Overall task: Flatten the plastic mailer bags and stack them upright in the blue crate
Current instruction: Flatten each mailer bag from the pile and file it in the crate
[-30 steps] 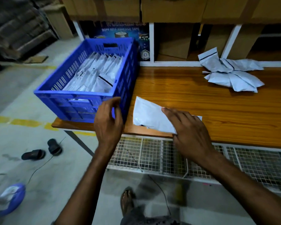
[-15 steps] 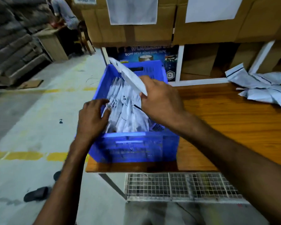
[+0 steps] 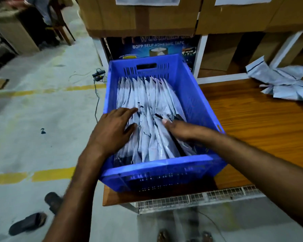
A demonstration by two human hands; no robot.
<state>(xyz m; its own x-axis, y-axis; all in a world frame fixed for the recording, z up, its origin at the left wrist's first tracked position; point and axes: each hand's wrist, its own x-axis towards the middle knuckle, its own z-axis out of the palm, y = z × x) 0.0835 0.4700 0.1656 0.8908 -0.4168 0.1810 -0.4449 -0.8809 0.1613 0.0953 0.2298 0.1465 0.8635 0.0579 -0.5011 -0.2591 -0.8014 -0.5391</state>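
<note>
left hand [image 3: 112, 131], right hand [image 3: 182, 131] among upright mailer bags [image 3: 147, 95], blue crate [image 3: 198, 105]

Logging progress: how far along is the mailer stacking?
Done: a row of mailer bags stands upright in the blue crate. In hand: left hand rests on the row; right hand reaches in at its right, fingers hidden. Left: a crumpled mailer pile on the wooden table.
</note>
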